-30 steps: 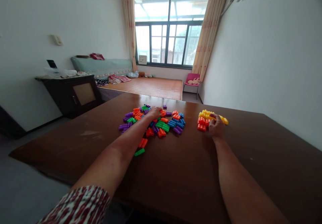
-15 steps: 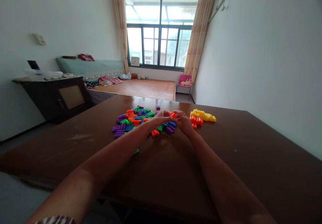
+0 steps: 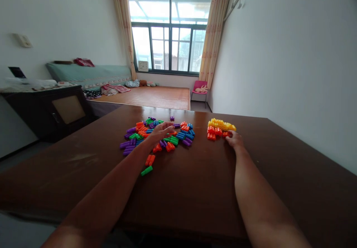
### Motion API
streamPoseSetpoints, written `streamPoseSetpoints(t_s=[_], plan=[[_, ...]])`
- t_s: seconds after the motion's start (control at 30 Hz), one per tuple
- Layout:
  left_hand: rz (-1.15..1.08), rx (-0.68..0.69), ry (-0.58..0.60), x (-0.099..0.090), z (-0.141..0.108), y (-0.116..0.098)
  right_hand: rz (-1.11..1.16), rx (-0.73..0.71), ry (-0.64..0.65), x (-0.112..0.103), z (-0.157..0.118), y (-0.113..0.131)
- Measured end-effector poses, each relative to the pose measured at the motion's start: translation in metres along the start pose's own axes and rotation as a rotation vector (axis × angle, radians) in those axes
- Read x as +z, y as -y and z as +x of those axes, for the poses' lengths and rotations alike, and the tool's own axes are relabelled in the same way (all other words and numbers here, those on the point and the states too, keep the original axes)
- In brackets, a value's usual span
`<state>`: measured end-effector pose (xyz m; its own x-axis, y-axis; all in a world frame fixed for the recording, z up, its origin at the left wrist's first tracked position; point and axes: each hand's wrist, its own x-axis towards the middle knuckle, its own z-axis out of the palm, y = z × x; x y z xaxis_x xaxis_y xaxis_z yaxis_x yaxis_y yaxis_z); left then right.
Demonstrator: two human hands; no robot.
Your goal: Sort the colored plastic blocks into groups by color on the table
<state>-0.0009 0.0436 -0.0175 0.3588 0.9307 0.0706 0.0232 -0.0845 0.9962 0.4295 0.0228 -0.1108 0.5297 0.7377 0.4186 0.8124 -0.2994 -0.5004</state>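
Blocks [image 3: 174,140], glossy and rounded, lie scattered around the left hand [image 3: 164,128].

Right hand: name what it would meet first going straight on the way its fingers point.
Most likely the orange blocks; the right hand points at their right end and may be touching the last one, though depth is unclear. The yellow blocks lie just behind.

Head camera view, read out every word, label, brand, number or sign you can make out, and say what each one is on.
No text can be read.
Square clock on the windowsill: face markings too small and blurred.
White wall device: no lettering legible.
Yellow pieces and mixed-color pile: no legible lettering.
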Motion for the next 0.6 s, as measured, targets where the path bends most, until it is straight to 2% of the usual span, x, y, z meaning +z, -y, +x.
streamPoseSetpoints(t_s=[0.07, 0.27, 0.33, 0.43, 0.5, 0.6], plan=[[0.004, 0.006, -0.025, -0.003, 0.002, 0.001, -0.024, 0.015, 0.004, 0.003, -0.001, 0.004], [0.1, 0.047, -0.045, -0.004, 0.007, 0.007, 0.048, -0.057, 0.059, 0.007, 0.0, 0.002], [0.183, 0.083, -0.061, 0.0, 0.012, 0.008, 0.091, -0.015, 0.011, 0.007, 0.0, 0.005], [0.428, 0.183, -0.073, 0.009, 0.029, 0.007, 0.174, 0.056, -0.157, 0.003, -0.001, 0.012], [0.657, 0.225, -0.053, 0.018, 0.046, 0.007, 0.224, 0.04, -0.259, -0.001, -0.003, 0.019], [0.992, 0.156, -0.009, 0.032, 0.077, 0.006, 0.284, -0.017, -0.316, -0.004, -0.006, 0.03]])
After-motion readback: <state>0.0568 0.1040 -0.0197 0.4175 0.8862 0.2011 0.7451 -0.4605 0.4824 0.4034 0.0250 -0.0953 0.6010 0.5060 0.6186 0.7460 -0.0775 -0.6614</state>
